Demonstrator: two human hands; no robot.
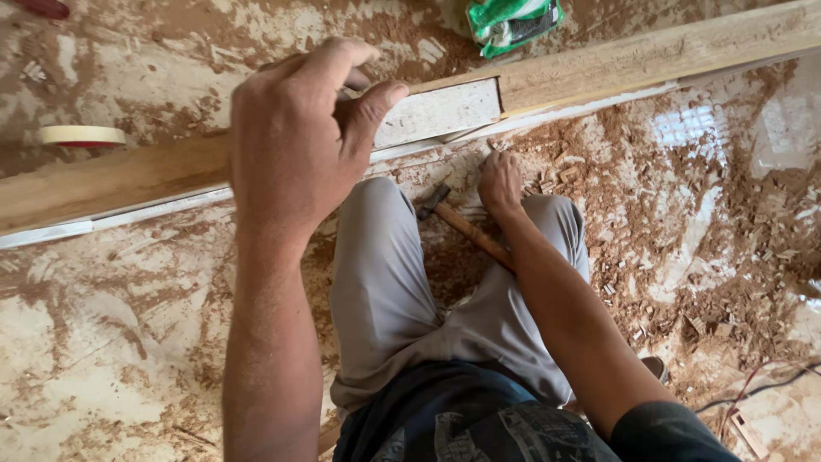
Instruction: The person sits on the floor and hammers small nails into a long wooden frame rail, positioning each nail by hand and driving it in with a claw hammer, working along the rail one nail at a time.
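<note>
Daylight is filling the scene, soft and even, warm in tone. Glare is bouncing off the glossy floor tiles (684,128) at upper right, washing out a pale patch. Shadows are staying faint and diffuse; a soft one is lying under the long wooden beam (599,64) and between the knees. The left hand (295,141), close to the lens, is looking slightly soft and oversized. Edges are bending mildly, wide-angle. Sawdust detail is holding reasonably sharp at centre.
</note>
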